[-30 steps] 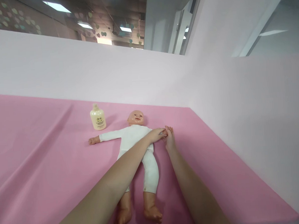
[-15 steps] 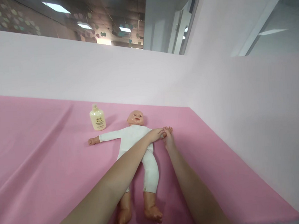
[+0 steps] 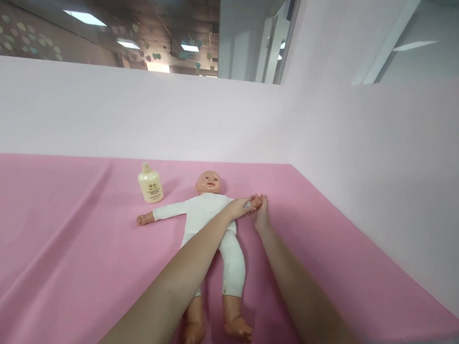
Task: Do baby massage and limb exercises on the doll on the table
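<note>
The doll [image 3: 210, 214] lies face-up on the pink table [image 3: 64, 242], its outstretched arm clasped by the left hand [image 3: 239, 208] at the sleeve and the right hand [image 3: 261, 216] at the fist; tugging hard could drag it sideways

Pink-covered surface in a pale corner.
A creased pink sheet [image 3: 64, 242] spreads from 6 to 9 o'clock. Pale pink walls [image 3: 134, 120] rise at 12 and 3 o'clock and meet in a corner. At 11 o'clock, glass [image 3: 104, 60] shows ceiling lights [image 3: 85, 18] and pastel hearts [image 3: 156, 56].
</note>
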`<state>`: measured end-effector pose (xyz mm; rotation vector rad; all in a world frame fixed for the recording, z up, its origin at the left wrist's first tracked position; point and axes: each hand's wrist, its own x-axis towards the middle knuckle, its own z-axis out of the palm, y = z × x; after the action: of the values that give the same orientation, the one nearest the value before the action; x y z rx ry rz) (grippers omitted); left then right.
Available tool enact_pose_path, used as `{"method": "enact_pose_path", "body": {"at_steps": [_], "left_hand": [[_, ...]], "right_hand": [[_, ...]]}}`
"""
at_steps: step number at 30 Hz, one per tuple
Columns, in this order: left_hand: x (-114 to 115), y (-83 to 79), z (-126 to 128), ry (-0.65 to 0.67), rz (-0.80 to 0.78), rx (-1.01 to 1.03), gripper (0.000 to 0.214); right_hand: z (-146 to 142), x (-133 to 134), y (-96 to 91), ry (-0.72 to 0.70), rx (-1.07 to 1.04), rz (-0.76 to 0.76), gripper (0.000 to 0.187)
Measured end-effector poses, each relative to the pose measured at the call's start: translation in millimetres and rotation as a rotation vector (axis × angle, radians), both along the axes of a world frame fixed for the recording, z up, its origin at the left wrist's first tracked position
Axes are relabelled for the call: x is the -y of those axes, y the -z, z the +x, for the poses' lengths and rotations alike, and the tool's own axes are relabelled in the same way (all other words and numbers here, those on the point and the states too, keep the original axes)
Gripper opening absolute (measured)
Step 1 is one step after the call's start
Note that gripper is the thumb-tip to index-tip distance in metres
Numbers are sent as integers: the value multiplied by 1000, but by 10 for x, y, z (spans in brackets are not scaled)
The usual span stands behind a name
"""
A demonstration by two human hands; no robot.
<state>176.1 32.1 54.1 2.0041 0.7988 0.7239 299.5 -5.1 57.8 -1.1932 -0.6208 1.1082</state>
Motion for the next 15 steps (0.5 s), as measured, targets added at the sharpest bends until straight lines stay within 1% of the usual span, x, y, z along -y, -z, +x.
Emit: {"method": "enact_pose_path", "body": {"at_steps": [3, 5, 7, 9, 11, 13, 15], "left_hand": [[6, -7, 1, 30, -33, 31, 54], [5, -18, 10, 23, -21, 31, 47], [5, -32, 19, -8, 17, 28, 43], [11, -43, 21, -46, 50, 19, 43], [23, -52, 14, -58, 68, -6, 43], [36, -61, 1, -60, 92, -44, 48], [45, -72, -11, -55, 120, -69, 52]], "right_hand": [[-7, 25, 0, -11, 12, 5, 57], [0, 45, 10, 41, 65, 29, 52], [17, 62, 23, 113, 134, 62, 53], [39, 72, 35, 143, 192, 84, 52], [56, 74, 43, 146, 230, 89, 48], [63, 70, 48, 168, 240, 92, 46], [60, 65, 50, 187, 225, 95, 49]]}}
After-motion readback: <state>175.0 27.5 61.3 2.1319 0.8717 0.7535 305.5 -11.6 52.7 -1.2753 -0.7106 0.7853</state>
